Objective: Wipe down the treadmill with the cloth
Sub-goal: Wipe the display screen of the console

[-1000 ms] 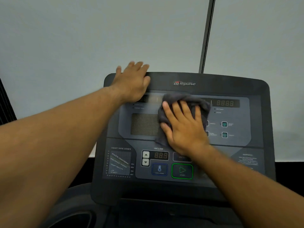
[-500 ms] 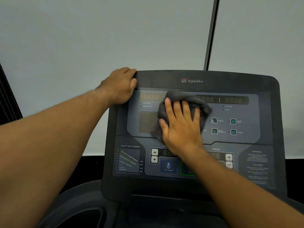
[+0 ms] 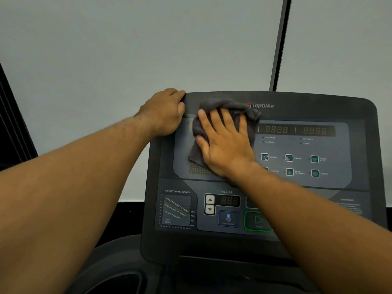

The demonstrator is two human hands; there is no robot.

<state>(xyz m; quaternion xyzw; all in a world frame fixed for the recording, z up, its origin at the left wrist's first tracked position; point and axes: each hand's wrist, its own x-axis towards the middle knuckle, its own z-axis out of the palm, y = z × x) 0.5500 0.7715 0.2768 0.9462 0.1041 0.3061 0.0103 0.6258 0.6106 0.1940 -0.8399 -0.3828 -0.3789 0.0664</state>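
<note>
The dark treadmill console (image 3: 318, 107) fills the right half of the head view, with number displays, small green buttons and an incline panel. A dark grey cloth (image 3: 244, 107) lies bunched on the upper left part of the console face. My right hand (image 3: 224, 143) presses flat on the cloth with straight, spread fingers. My left hand (image 3: 165, 112) grips the console's top left corner, fingers curled over its edge. Part of the left display is hidden under the cloth and hand.
A pale wall rises behind the console, crossed by a dark vertical pole (image 3: 280, 43). A round cup holder (image 3: 114, 281) sits in the dark tray at the lower left. A black slatted panel (image 3: 10, 115) stands at the far left.
My right hand has slid the cloth up and to the left across the console face. My left hand has shifted from lying on the top of the console to gripping its top left corner.
</note>
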